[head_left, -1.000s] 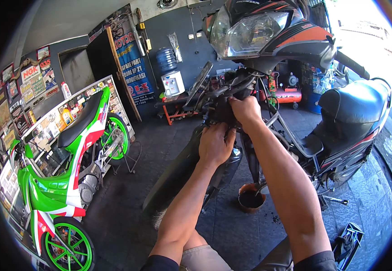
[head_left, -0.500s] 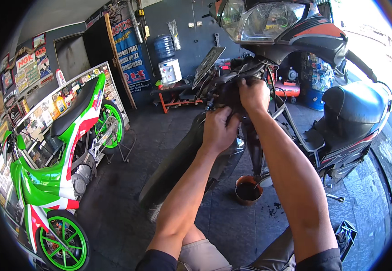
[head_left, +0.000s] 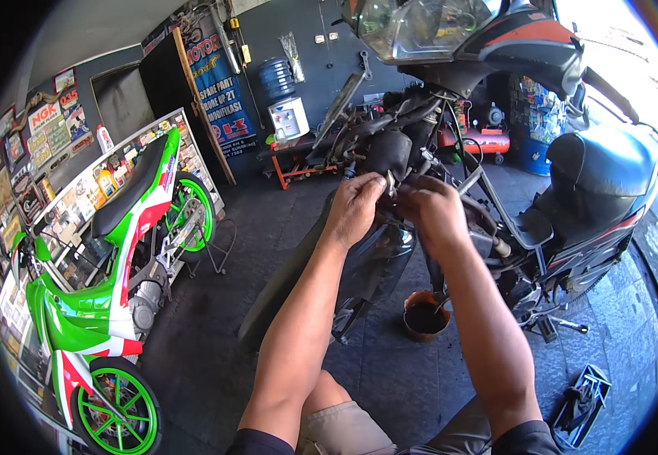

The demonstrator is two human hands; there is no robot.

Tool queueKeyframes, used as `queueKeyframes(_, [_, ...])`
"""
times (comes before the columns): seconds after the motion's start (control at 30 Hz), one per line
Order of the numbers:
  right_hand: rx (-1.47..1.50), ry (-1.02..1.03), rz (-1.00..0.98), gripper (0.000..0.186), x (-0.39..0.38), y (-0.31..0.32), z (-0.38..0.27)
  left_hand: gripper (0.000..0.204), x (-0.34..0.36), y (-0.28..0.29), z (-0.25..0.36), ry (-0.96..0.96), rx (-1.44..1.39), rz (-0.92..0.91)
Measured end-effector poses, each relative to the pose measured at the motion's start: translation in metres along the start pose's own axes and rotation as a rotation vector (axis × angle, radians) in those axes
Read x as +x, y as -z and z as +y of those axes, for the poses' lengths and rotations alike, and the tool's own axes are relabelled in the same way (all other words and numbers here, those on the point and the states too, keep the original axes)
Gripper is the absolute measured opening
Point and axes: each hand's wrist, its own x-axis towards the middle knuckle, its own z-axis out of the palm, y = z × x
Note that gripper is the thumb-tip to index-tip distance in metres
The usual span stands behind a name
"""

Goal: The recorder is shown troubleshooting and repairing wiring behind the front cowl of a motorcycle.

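Observation:
In front of me stands a partly stripped black scooter (head_left: 488, 64) with its front frame bare. My left hand (head_left: 355, 208) pinches a small shiny metal piece (head_left: 391, 183) between thumb and fingers. Close beside it, my right hand (head_left: 437, 216) has its fingers bent inward near the same piece; what they hold, if anything, is hidden. Just above both hands is a dark rounded part (head_left: 390, 154) of the scooter, with cables and frame tubes around it. The front wheel and fender lie below my hands.
An orange-brown pot (head_left: 424, 334) with dark contents stands on the floor under the scooter. A tray of tools (head_left: 583, 406) lies at lower right. To the left is a green motorbike (head_left: 79, 303). Farther back are a water dispenser (head_left: 289, 119), a red compressor (head_left: 477, 142) and a blue drum (head_left: 535, 158).
Both hands have come down from the upper frame, my right hand most, and now meet side by side lower down. The shiny metal piece and rounded dark part have come into sight.

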Motion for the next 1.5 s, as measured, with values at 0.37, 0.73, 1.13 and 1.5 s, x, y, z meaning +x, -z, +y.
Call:
queueKeyframes(0.37, [-0.106,0.144,0.078,0.029,0.002,-0.012,0.031,0.016,0.005,-0.010,0.004,0.035,-0.092,0.100])
queueKeyframes(0.73, [0.009,0.303,0.244,0.022,0.013,-0.011,0.053,0.016,0.019,0.003,0.003,0.145,-0.655,0.243])
queueKeyframes(1.13, [-0.182,0.533,0.398,0.020,0.019,-0.016,0.071,0.016,0.021,-0.004,0.012,0.219,-0.486,0.315])
queueKeyframes(1.5, [-0.215,0.579,0.398,0.019,0.019,-0.016,0.074,0.022,0.035,-0.003,0.070,0.220,0.318,0.182])
